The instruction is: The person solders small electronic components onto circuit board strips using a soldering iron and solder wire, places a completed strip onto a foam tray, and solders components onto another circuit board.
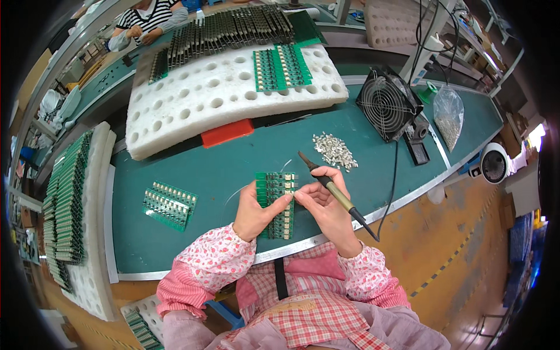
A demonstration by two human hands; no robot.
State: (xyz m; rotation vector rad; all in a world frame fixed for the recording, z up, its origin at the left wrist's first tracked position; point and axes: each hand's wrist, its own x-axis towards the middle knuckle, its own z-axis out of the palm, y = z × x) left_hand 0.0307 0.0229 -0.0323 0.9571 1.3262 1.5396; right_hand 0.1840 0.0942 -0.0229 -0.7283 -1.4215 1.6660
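Observation:
Near the front edge of the bench, my left hand [252,213] grips a green circuit board [275,182] by its left side, thumb across its face. Rows of small white and dark parts cover the board. My right hand [331,214] is closed around a soldering iron [339,196], its tip pointing up and left, away from the board. The right thumb and a fingertip also meet the board's right edge; whether they pinch a small part cannot be made out. Beyond the iron lies a heap of small whitish metal parts [334,151]. Two more boards [169,205] overlap at the left.
White foam slabs [198,105] carry many boards behind and at the left. A red bin [227,133] sits under the rear slab. A fan [385,108], iron stand [417,143], parts bag [449,119] and green spool [429,92] stand right. Another person works far left.

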